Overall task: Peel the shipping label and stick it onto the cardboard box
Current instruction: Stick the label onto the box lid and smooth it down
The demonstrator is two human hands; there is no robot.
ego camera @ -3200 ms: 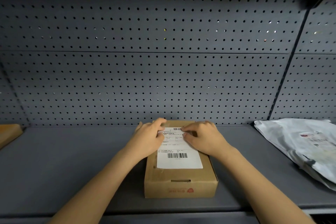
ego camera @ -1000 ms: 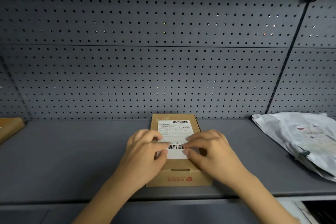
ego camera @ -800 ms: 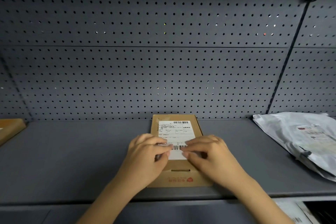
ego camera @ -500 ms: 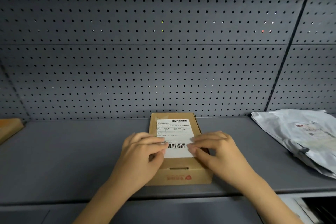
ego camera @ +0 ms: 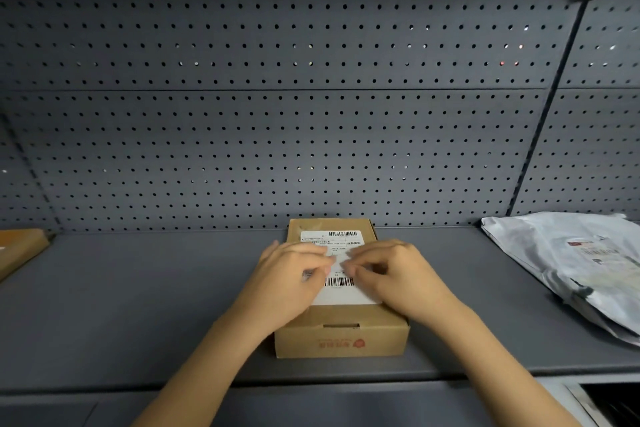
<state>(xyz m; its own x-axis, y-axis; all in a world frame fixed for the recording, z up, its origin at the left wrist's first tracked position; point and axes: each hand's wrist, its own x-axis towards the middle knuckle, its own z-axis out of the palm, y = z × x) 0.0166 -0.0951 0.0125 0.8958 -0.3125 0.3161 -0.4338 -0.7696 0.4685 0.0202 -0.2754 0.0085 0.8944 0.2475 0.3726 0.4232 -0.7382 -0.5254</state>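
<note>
A brown cardboard box point(ego camera: 341, 340) with a red logo on its near side lies on the grey shelf. A white shipping label point(ego camera: 337, 291) with two barcodes lies flat on the box lid. My left hand point(ego camera: 289, 279) and my right hand point(ego camera: 398, 274) rest on the middle of the label. Their bent fingertips nearly meet and press down on it. The hands cover the label's middle and both side edges; neither hand holds anything.
The grey shelf point(ego camera: 138, 295) ends at a front edge just below the box. A grey pegboard wall point(ego camera: 311, 132) stands close behind. A white plastic mailer bag point(ego camera: 571, 263) lies at the right. A corner of another brown box point(ego camera: 20, 250) shows at the far left.
My hands slid from the label's far end toward its near end, then back up to its middle, fingertips closer together. The box and label stayed in place.
</note>
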